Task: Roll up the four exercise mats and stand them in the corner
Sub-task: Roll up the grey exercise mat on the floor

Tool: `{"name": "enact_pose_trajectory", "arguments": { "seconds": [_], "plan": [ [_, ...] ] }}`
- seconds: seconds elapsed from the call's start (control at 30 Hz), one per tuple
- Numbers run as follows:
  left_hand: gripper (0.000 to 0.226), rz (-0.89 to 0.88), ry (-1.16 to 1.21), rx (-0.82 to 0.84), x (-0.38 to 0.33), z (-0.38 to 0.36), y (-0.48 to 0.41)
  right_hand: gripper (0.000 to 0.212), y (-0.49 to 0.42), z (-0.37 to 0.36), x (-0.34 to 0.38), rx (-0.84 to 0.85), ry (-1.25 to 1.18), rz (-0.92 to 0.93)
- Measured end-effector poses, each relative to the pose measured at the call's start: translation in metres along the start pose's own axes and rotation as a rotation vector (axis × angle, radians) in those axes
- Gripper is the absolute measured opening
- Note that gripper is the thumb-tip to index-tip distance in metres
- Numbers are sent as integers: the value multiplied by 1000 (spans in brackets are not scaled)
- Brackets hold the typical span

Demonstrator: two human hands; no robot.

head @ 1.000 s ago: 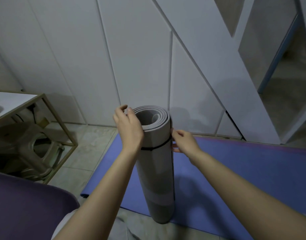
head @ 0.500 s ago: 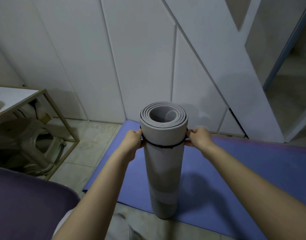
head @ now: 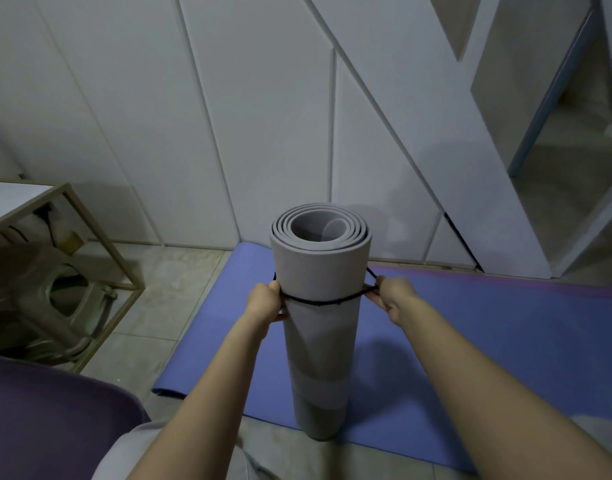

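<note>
One of four rolled: grey mat [head: 320,323], upright at frame centre, base at near edge of blue mat [head: 488,323], itself flat on floor [head: 152,306], unrolled. Pinching black cord [head: 323,301] at roll's sides: left hand [head: 264,303], right hand [head: 389,294]. Other two unseen; corner placement pending.

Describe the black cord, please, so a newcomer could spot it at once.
Before the white panelled wall, a grey rolled mat stands upright at a flat blue mat's edge. The black cord rings its upper part, held at each side by the left hand and right hand; it is the roll's only thin dark line.
</note>
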State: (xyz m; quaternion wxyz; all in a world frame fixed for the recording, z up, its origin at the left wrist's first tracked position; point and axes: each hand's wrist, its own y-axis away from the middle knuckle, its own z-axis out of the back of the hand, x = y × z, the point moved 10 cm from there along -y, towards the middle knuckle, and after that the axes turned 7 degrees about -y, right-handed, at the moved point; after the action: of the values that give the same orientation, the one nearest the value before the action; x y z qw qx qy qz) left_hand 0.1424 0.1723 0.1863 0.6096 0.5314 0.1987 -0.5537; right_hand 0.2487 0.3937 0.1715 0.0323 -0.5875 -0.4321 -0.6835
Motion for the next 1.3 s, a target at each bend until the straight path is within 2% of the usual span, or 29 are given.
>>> {"name": "enact_pose_trajectory", "arguments": {
  "seconds": [0.1,0.23,0.33,0.47,0.57,0.73,0.9,1.03,1.23,1.3],
  "plan": [
    [27,20,-63,43,5,-2,2,37,2,-6,10,14,93,44],
    [25,-7,-49,118,4,-14,2,30,8,-24,24,157,206,46],
    [28,-17,-19,119,0,-15,1,30,13,-21,24,197,89,33],
    [23,-10,7,86,-6,-17,-5,27,28,-23,-6,215,-214,-143],
    [24,-3,31,69,-5,-17,-8,25,36,-31,-24,217,-362,-204],
    [27,-13,117,68,-1,-16,-7,20,34,-31,-20,191,-375,-163],
    [34,-5,307,74,1,-20,-2,14,30,-32,-15,219,-255,-77],
    [34,59,373,16,6,-18,-3,28,27,-36,-15,236,-225,-33],
    [22,-100,117,-17,-1,-22,-9,32,12,-29,-24,145,-185,-22],
    [25,-161,2,-18,3,-30,-6,33,6,-19,-30,88,-141,-28]
  ]
}}
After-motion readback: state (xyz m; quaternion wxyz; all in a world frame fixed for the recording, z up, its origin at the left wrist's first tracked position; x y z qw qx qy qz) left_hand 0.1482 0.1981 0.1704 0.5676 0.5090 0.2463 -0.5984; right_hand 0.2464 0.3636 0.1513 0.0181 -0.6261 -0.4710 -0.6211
